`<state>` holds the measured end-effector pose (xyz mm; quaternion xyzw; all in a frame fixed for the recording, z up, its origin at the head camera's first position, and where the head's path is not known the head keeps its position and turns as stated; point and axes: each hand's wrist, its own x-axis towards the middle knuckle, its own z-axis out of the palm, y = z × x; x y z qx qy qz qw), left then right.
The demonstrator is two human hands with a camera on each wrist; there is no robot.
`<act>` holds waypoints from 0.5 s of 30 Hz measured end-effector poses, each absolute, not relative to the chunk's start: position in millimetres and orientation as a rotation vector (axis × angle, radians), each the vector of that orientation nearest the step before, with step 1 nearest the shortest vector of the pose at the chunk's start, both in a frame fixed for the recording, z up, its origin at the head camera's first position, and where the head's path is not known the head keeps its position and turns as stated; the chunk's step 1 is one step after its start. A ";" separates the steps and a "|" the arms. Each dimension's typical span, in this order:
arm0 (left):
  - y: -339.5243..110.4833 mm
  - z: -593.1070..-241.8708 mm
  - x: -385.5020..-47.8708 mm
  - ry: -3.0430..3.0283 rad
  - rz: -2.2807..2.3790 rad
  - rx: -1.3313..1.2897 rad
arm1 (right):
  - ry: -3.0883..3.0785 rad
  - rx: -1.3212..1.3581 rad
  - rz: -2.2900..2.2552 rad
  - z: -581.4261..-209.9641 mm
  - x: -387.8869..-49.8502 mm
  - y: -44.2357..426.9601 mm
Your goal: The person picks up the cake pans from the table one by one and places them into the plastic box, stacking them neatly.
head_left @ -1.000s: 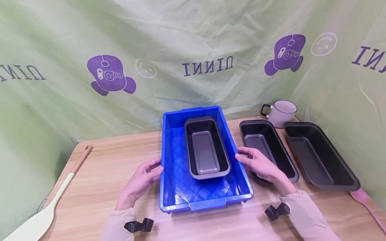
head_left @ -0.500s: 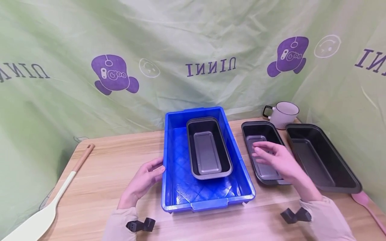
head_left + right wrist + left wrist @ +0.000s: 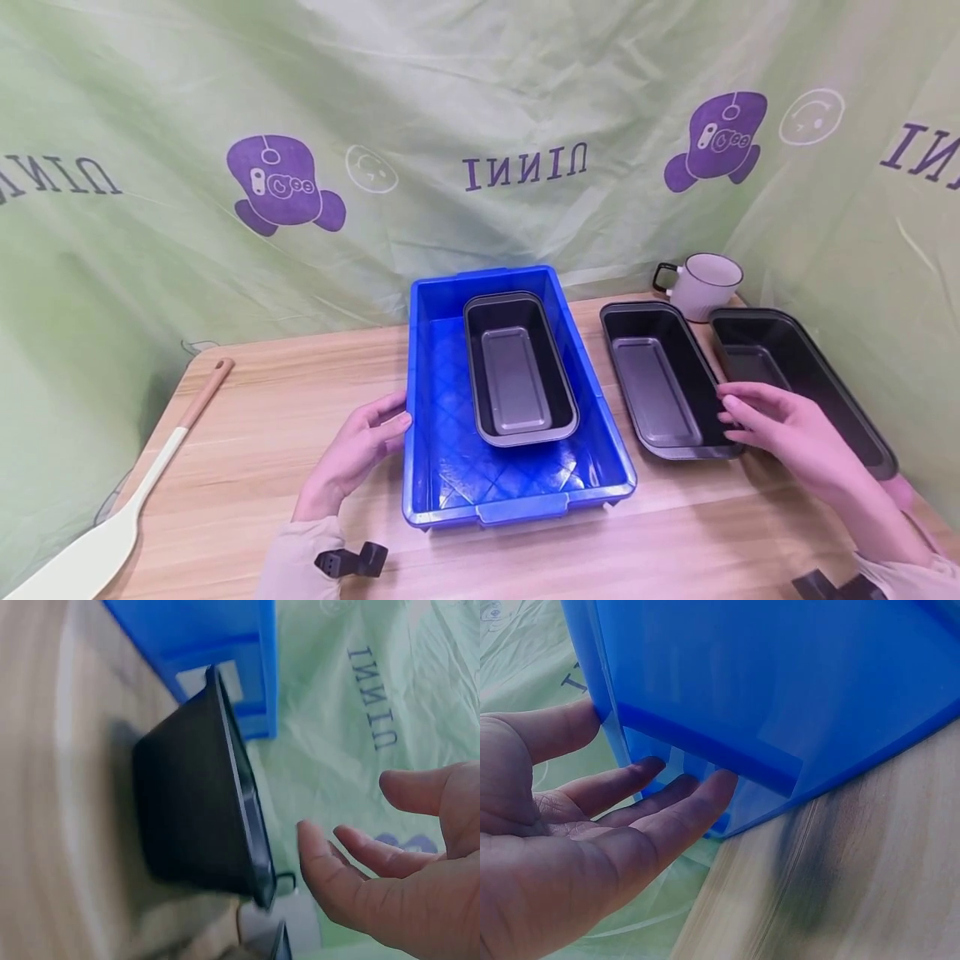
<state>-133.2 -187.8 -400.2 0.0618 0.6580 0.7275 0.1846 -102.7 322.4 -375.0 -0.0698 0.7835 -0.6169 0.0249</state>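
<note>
A blue plastic bin (image 3: 450,471) stands mid-table with a dark loaf pan (image 3: 515,379) inside it, toward its right side. My left hand (image 3: 354,454) rests against the bin's left side. In the left wrist view, its thumb meets the rim while the loosely extended fingers (image 3: 697,806) touch the outer wall. To the bin's right lies a second loaf pan (image 3: 656,392). My right hand (image 3: 798,433) hovers between that pan and a larger loaf pan (image 3: 757,367), covering part of the larger one. Its fingers are apart and hold nothing in the right wrist view.
Behind the two right-hand pans is a white mug (image 3: 705,287) with a black handle. A long cream spatula (image 3: 97,542) with a wooden handle lies at the table's left edge. Part of a pink utensil (image 3: 902,493) shows at the right. A green curtain (image 3: 420,100) hangs behind.
My right hand has left the bin's right rim and moved rightward over the second pan to the larger one. My left hand stays at the bin.
</note>
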 end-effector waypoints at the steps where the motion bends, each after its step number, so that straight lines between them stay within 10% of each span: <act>1: -187.6 -400.3 -133.6 1.852 2.050 0.179 | 2.471 -0.189 -1.863 -375.6 -99.6 327.0; 15: -188.0 -400.8 -134.4 1.860 2.053 0.176 | 2.299 -0.152 -1.591 -392.4 -73.7 349.5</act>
